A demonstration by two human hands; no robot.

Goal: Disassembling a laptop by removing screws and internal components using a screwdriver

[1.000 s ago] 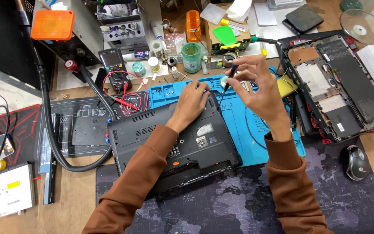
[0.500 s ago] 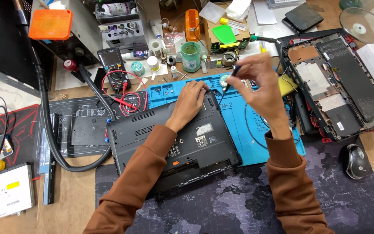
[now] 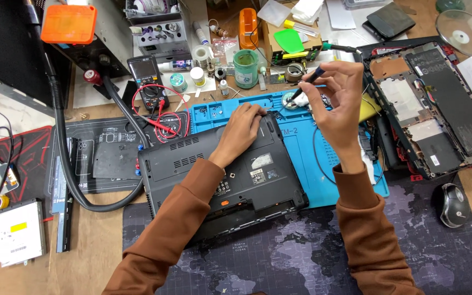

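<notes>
- We see our left hand (image 3: 241, 130) lying flat, palm down and fingers loose, on the far edge of an upturned dark laptop base (image 3: 230, 175); its grip is released, pressing on the case and not wrapped round anything.
- Our right hand (image 3: 337, 104) is raised over the blue work mat (image 3: 307, 158). Its grip is clenched on a slim screwdriver (image 3: 308, 81) with a dark handle, pinched between thumb and fingertips.
- The screwdriver is tilted, its tip pointing down and leftward toward a small round dish (image 3: 289, 99) at the far edge of the blue mat, just beyond the laptop's far right corner. We cannot tell whether the tip touches anything.
- The laptop base lies bottom side up near the middle of the table, partly on the blue mat and partly on a dark mat printed with a world map (image 3: 279, 257) along the near edge.
- Toward the right edge of the table lies a second opened laptop shell (image 3: 432, 104) with red trim, and a black mouse (image 3: 453, 204) sits near it on the map mat.
- Toward the left, a multimeter (image 3: 144, 74) with red leads stands beyond the laptop, and a thick black hose (image 3: 69, 169) curves around a dark mat.
- At the near left corner a white optical drive (image 3: 16, 232) rests on the wooden table (image 3: 91, 246).
- A green cup (image 3: 245, 68) stands at the far edge, among small bottles.
</notes>
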